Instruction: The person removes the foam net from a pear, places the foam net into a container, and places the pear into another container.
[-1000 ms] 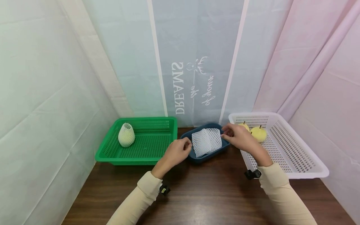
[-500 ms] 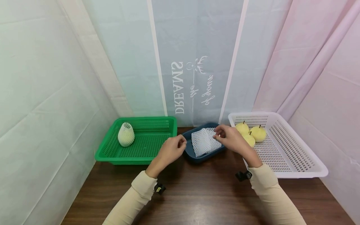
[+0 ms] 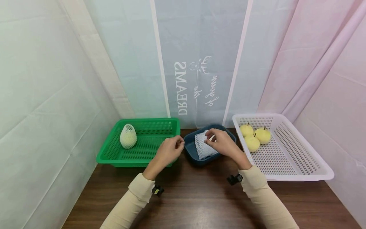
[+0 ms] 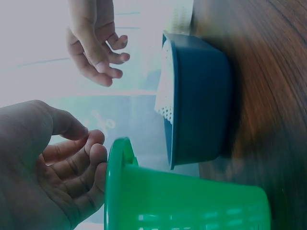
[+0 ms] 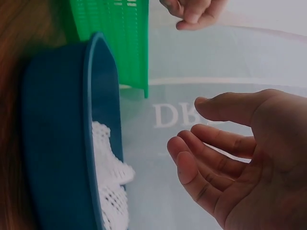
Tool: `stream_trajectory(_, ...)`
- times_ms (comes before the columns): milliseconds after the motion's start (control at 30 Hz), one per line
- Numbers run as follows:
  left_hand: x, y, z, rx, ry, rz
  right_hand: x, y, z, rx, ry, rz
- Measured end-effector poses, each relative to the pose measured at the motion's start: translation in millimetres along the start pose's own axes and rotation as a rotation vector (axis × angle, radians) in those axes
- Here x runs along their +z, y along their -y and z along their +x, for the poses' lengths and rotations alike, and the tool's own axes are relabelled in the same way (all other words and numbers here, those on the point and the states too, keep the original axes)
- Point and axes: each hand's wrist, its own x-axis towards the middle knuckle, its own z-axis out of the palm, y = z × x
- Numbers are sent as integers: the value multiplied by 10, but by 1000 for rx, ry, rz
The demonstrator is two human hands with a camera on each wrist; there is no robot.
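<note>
My right hand [image 3: 223, 144] hovers over the blue tub [image 3: 192, 154], its fingers loosely bent and nothing between them. White foam net sleeves [image 3: 202, 147] lie inside that tub, partly hidden by the hand. At the right end of the green basket [image 3: 114, 161], my left hand [image 3: 167, 152] hangs with thumb and forefinger tips close together, holding nothing. In the left wrist view its fingertips overlap the green rim. A pear in a white foam net [image 3: 128, 136] stands upright in the green basket's left part.
To the right is a white basket [image 3: 314, 159] with three yellow pears [image 3: 252, 143] in its back left corner. All the containers stand on a dark wooden table [image 3: 200, 197]. Fabric curtains [image 3: 200, 38] close off the back and sides.
Both hands have moved left: the right from the tub's right edge to over the net sleeves, the left from the tub's left rim to the green basket's edge. The pears are now uncovered.
</note>
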Motion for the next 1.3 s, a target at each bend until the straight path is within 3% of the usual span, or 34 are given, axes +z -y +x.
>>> stream_trajectory(233,-97,81,-26,-16,-11,-6,153,62,89,20,58,71)
stream_trajectory(933,-341,400,-41,-86,-93,52,505,228,309,47,58,144)
stream_trajectory(1300,-532,582,-25,-108,-113,71,670,331,414,123,54,166)
